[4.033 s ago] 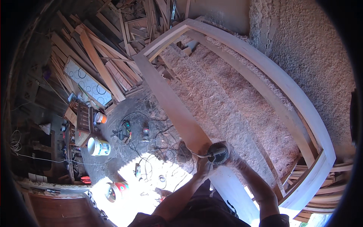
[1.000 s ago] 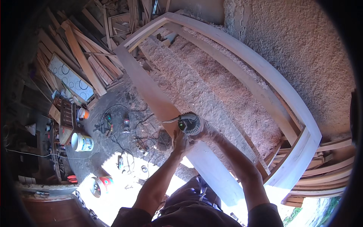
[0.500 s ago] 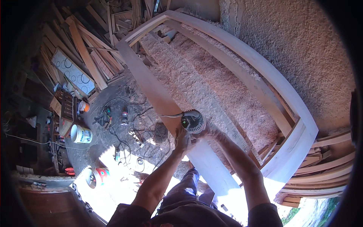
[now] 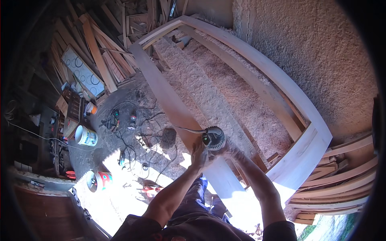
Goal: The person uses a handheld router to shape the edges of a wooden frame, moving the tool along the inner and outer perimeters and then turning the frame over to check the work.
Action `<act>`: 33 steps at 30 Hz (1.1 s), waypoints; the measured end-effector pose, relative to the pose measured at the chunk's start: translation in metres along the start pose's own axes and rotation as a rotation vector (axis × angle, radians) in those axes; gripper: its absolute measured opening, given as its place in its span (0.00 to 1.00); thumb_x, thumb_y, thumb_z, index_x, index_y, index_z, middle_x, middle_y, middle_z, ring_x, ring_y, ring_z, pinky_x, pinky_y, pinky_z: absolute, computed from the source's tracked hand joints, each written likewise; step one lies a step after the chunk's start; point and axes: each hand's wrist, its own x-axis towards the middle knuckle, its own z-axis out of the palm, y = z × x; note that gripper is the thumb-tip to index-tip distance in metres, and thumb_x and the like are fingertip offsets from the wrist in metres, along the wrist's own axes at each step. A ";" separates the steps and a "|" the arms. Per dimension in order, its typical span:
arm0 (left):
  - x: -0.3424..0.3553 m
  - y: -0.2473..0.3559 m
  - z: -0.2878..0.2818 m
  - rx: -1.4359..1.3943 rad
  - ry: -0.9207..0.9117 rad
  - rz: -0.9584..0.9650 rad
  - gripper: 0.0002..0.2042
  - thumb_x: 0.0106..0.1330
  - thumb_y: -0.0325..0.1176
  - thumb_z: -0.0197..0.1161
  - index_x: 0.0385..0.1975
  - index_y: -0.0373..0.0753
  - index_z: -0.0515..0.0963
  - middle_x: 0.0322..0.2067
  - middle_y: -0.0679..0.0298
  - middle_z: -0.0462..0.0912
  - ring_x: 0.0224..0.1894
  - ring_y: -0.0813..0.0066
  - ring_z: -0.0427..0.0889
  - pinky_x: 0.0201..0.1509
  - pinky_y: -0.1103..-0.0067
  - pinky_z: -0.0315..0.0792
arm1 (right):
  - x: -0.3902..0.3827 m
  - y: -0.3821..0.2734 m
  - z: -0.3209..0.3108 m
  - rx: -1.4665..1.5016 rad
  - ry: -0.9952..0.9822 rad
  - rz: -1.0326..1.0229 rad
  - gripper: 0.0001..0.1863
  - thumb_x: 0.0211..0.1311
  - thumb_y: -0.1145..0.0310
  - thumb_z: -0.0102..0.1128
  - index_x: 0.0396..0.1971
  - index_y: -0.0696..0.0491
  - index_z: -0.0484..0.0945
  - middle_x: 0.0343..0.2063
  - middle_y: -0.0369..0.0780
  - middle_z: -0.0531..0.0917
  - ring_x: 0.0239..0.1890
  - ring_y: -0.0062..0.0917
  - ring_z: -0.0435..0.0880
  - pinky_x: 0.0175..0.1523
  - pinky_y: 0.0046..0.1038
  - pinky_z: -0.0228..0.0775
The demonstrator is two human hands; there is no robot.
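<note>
Router (image 4: pixel 213 137), round and dark with a green spot, sits on the near long rail of the pale wooden frame (image 4: pixel 161 86), about midway along it. Your left hand (image 4: pixel 199 156) is wrapped around its left side, your right hand (image 4: pixel 229 151) is closed on the right side. Its cable (image 4: pixel 185 129) trails off left. White bucket (image 4: pixel 86 135) stands on the floor, well apart.
</note>
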 end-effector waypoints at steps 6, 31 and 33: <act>-0.040 0.013 0.035 0.071 0.032 0.016 0.45 0.55 0.44 0.80 0.71 0.39 0.62 0.68 0.53 0.68 0.73 0.53 0.64 0.77 0.55 0.58 | -0.057 -0.030 -0.004 0.015 0.030 0.051 0.47 0.45 0.68 0.84 0.67 0.54 0.68 0.58 0.39 0.80 0.60 0.27 0.79 0.71 0.31 0.70; -0.137 0.056 0.096 0.526 0.087 0.149 0.41 0.45 0.35 0.80 0.64 0.40 0.69 0.59 0.51 0.75 0.62 0.43 0.73 0.65 0.57 0.70 | -0.180 -0.010 0.005 -0.432 0.096 -0.056 0.30 0.43 0.60 0.81 0.49 0.48 0.81 0.45 0.39 0.86 0.50 0.35 0.85 0.58 0.36 0.78; -0.135 0.047 0.093 0.518 0.091 0.126 0.40 0.46 0.35 0.80 0.63 0.41 0.70 0.59 0.52 0.75 0.62 0.47 0.74 0.64 0.60 0.72 | -0.171 -0.013 0.007 -0.401 0.111 -0.069 0.20 0.50 0.63 0.76 0.45 0.47 0.84 0.44 0.38 0.87 0.49 0.34 0.85 0.58 0.36 0.78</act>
